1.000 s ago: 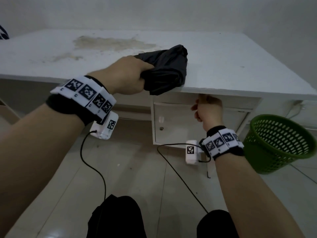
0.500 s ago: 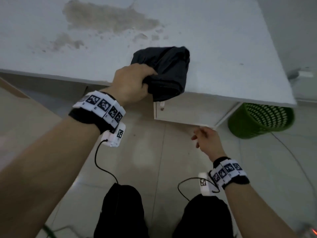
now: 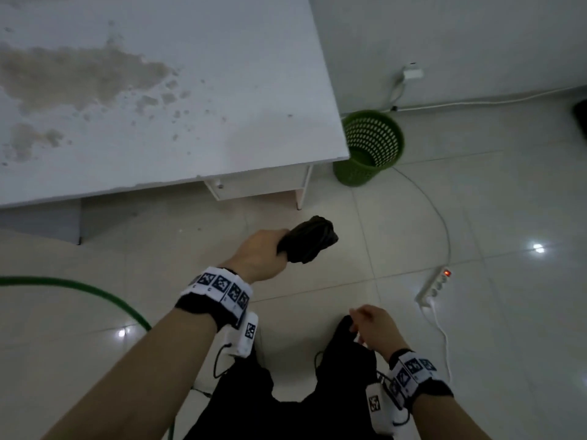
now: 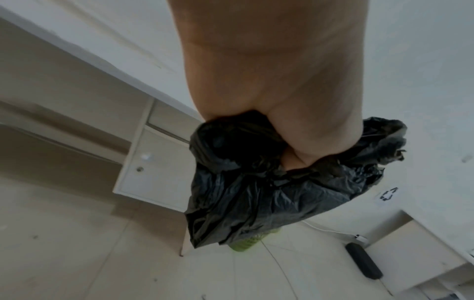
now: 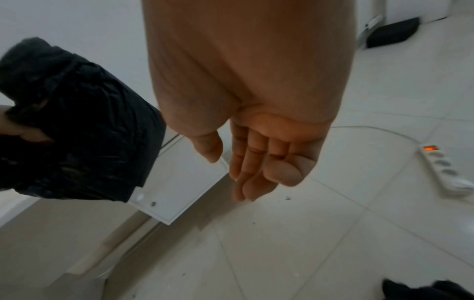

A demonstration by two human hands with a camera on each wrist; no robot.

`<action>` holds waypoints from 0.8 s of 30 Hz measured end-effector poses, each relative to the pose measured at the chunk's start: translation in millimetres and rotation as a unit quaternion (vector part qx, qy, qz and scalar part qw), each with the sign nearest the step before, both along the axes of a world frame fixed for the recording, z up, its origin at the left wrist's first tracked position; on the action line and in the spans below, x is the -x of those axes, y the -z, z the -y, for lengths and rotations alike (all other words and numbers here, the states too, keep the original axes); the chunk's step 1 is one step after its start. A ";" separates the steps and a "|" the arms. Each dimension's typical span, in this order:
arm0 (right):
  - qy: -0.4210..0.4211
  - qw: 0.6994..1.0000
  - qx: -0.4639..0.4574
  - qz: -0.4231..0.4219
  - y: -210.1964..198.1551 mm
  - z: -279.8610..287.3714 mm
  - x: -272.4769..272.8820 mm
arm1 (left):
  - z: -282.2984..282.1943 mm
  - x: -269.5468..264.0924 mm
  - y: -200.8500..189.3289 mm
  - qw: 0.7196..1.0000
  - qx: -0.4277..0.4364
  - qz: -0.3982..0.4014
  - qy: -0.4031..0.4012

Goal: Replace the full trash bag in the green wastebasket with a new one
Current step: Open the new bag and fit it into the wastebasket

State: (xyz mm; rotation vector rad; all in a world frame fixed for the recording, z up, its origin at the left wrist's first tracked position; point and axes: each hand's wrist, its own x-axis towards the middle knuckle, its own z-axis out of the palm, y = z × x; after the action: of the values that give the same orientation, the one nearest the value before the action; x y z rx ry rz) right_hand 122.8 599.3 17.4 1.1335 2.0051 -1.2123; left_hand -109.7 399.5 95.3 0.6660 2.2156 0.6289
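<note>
My left hand (image 3: 263,254) grips a folded black trash bag (image 3: 309,241) in the air above the tiled floor, in front of the white desk. The left wrist view shows the crumpled bag (image 4: 269,182) bunched in my fist (image 4: 290,130). My right hand (image 3: 370,323) hangs low near my leg, fingers relaxed and holding nothing; the right wrist view shows its loose fingers (image 5: 256,168) and the bag (image 5: 77,125) to the left. The green mesh wastebasket (image 3: 370,147) stands on the floor by the desk's right corner, with no bag visible inside.
The white stained desk (image 3: 158,106) fills the upper left, with a small cabinet (image 3: 254,187) beneath. A power strip (image 3: 435,285) with a lit red switch and white cables lie on the floor to the right. A green hose (image 3: 95,292) curves at left.
My left hand has lifted the black bag off the desk edge and drawn it back over the floor. The right hand dropped from the desk underside to my leg. The view rose and pulled back.
</note>
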 end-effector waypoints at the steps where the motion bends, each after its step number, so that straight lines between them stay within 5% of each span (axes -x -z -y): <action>1: 0.007 1.000 -0.001 0.009 -0.5 -16.5 -10.4 | -17.8 -6.2 2.6 1.000 -0.006 0.003 0.002; 6: 0.008 0.998 -0.022 -0.059 -11.9 -114.3 -2.4 | -77.4 -30.1 23.9 0.998 0.033 0.040 -0.028; 15: -0.065 0.965 -0.009 -0.255 -114.3 -255.6 150.2 | -110.0 -61.8 58.2 0.970 0.136 0.121 -0.161; 24: -0.085 0.977 0.017 -0.194 -47.3 -350.6 230.1 | -265.7 50.4 66.3 0.970 0.081 0.123 -0.191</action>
State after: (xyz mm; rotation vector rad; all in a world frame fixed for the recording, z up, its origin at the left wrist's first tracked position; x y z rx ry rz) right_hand -107.3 949.8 64.6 0.7298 2.2981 -1.4566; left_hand -160.1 665.2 29.0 0.0675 2.1423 0.6694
